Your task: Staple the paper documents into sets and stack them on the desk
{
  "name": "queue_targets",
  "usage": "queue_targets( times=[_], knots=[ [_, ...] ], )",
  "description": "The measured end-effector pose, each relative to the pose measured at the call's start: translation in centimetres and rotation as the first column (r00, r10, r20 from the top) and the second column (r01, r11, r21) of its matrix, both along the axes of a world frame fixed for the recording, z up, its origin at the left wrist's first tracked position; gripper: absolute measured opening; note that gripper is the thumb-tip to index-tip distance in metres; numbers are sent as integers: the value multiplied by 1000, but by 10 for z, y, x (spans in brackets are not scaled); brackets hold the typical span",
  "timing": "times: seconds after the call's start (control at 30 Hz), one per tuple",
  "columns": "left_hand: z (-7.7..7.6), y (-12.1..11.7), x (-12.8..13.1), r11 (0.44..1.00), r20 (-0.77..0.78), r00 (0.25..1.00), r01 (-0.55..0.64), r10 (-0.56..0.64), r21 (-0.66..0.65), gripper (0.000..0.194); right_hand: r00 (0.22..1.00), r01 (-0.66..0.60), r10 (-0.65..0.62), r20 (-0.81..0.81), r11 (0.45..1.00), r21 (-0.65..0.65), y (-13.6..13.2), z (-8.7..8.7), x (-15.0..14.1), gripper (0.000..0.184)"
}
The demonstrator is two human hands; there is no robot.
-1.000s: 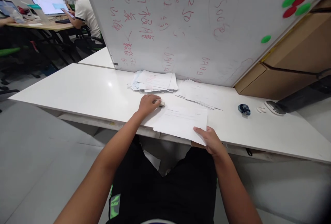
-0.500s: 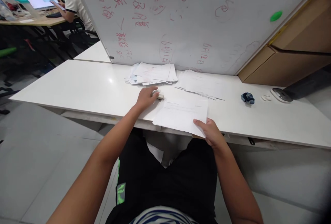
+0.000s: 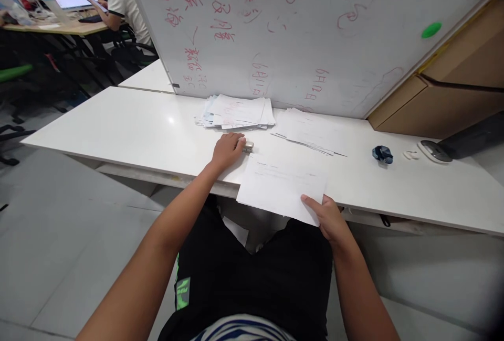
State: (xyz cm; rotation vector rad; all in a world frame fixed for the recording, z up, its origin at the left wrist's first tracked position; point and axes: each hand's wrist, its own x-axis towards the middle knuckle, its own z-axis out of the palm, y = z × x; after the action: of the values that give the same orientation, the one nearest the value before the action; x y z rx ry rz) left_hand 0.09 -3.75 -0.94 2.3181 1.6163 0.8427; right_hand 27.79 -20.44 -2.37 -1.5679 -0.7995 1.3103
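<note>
My left hand (image 3: 229, 151) is closed over a small light-coloured stapler (image 3: 248, 145) on the white table, and its palm and fingers hide most of the tool. Only one end pokes out past the thumb. In my right hand (image 3: 329, 217) is a thin set of white paper sheets (image 3: 280, 181), pinched at the near right corner with the thumb on top. The sheets overhang the table's front edge, and their far left corner lies close to the stapler.
Behind the hands lie a messy paper pile (image 3: 246, 110) and a fanned paper stack (image 3: 309, 130), both against a whiteboard (image 3: 252, 31). To the right are a dark blue crumpled item (image 3: 382, 155), a mouse (image 3: 434, 151) and cardboard boxes (image 3: 429, 105). A person (image 3: 129, 8) sits far left.
My right hand has drawn the sheets nearer to my body, so more of them hangs over the edge. My left hand stays at the stapler, showing slightly more of its end.
</note>
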Motion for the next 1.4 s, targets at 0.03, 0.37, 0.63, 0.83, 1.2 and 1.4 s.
queue_targets(
  times=[0.03,0.37,0.63,0.83,1.2,1.4],
  knots=[
    [-1,0,0,1000,-1,1000,-2,2,2,42,1000,13,-13,-3,1000,2,-3,-2,2,42],
    [-2,0,0,1000,-11,1000,-12,12,11,40,995,63,-56,-87,995,78,-15,-14,8,50],
    [-2,0,1,1000,-13,1000,-11,11,15,38,988,107,-94,-124,988,110,-15,-3,6,49],
    [-1,-1,2,1000,-26,999,-23,23,16,38,986,126,-109,-127,982,138,-9,3,1,40],
    [1,6,2,998,-76,995,-61,62,13,42,984,-93,34,174,935,342,200,48,-75,30],
    [1,2,3,997,-74,994,-78,80,27,43,777,-262,58,627,935,238,294,54,-114,63]
  ],
)
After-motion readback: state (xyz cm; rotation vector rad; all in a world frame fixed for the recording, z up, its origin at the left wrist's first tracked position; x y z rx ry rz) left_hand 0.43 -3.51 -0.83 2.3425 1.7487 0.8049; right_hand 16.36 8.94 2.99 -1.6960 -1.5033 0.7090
